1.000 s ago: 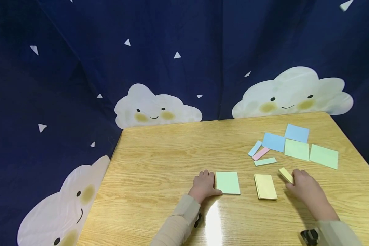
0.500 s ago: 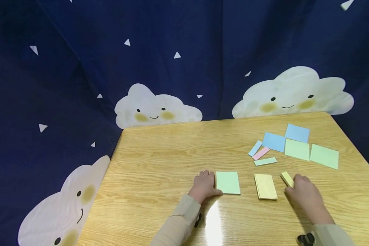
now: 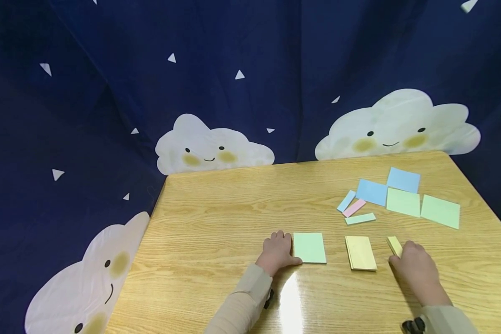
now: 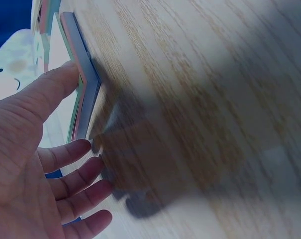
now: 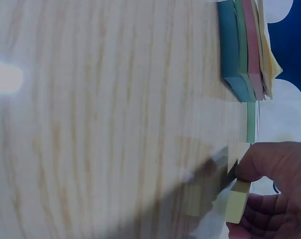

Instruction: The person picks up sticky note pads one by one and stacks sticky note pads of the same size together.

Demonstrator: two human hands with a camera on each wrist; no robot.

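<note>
My left hand (image 3: 277, 253) rests beside a square sticky note stack (image 3: 310, 248) with a pale green top. In the left wrist view its thumb touches the edge of that stack, where pink and blue layers show beneath the green, and the other fingers lie loosely extended. My right hand (image 3: 417, 271) pinches a narrow yellow sticky note pad (image 3: 395, 246) between thumb and fingers, low over the table. Left of it lies a thicker stack of sticky notes (image 3: 361, 253), pale yellow on top; the right wrist view shows its blue, green and pink layers (image 5: 253, 50).
Farther back on the wooden table (image 3: 217, 208) lie narrow pads: blue (image 3: 346, 202), pink (image 3: 354, 208) and green (image 3: 360, 219). Behind them are blue squares (image 3: 371, 192) and green squares (image 3: 440, 211). A dark blue curtain (image 3: 242, 37) with clouds hangs at the table's back and left edges.
My right hand has drawn slightly back toward the near side with the narrow yellow sticky note pad, which now points more steeply away. The left hand has stayed in place.
</note>
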